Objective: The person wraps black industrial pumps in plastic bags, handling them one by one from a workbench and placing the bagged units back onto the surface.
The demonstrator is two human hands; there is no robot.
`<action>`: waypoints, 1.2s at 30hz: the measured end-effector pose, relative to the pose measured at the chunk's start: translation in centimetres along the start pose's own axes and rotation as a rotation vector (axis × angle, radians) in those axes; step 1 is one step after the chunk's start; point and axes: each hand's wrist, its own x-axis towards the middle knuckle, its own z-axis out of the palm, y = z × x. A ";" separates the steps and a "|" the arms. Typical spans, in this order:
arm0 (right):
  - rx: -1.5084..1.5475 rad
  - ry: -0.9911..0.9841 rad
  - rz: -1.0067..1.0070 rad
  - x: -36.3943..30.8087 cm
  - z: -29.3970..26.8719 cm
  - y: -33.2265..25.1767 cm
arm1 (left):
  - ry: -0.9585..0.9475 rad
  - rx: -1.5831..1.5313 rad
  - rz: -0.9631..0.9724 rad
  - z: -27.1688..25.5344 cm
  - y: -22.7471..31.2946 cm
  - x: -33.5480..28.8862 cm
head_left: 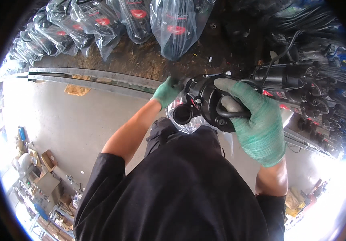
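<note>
My right hand, in a green knitted glove with grey fingertips, is closed round the curved handle of a black submersible pump. The pump's round outlet points toward my body. Bolts show on its top. My left hand, gloved the same way, is beside the pump's far left side. Its fingertips are dark and blurred, so I cannot tell whether they grip anything. Under and around the outlet, a clear plastic bag hangs near my legs.
Several bagged black pumps with red labels stand along the far side of a dark, worn bench. More pumps with coiled cables crowd the right. A metal rail edges the bench. Boxes and shelving stand lower left on the grey floor.
</note>
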 end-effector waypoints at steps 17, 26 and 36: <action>-0.059 0.068 -0.183 0.1 0.1 1.3 | -0.453 -1.274 -0.314 -4.7 4.1 -6.6; -0.154 0.007 -0.134 0.1 -0.4 1.1 | 0.059 0.041 0.267 0.0 -9.5 -10.1; -0.193 -0.007 -0.189 0.2 -0.6 1.4 | -0.329 -0.837 -0.443 1.3 -0.8 -14.8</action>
